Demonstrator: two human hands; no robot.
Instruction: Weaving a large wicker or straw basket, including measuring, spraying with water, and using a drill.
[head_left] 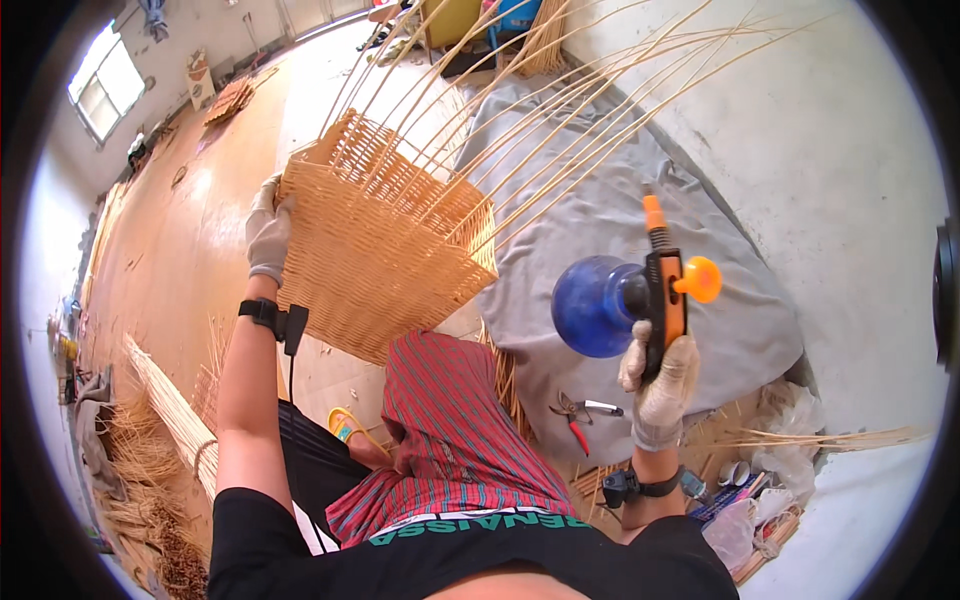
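A half-woven wicker basket (375,255) is tilted in front of me, with long loose stakes fanning out from its upper edge toward the upper right. My gloved left hand (268,232) grips its left side; most of those fingers are behind the weave. In my gloved right hand (662,385) is a pump spray bottle (600,305) with a blue round tank, a black and orange handle and an orange nozzle. The fingers wrap round the handle. Basket and bottle are apart. The basket's lower edge is close to the red striped cloth (445,420) over my lap.
Red-handled pruning shears (577,425) and a white-handled tool (602,408) lie on a grey cloth (540,370) at the right. Bundled canes (175,405) lean at the lower left. Plastic bags (790,430) and scraps are by the right wall. More canes (545,40) stand at the back.
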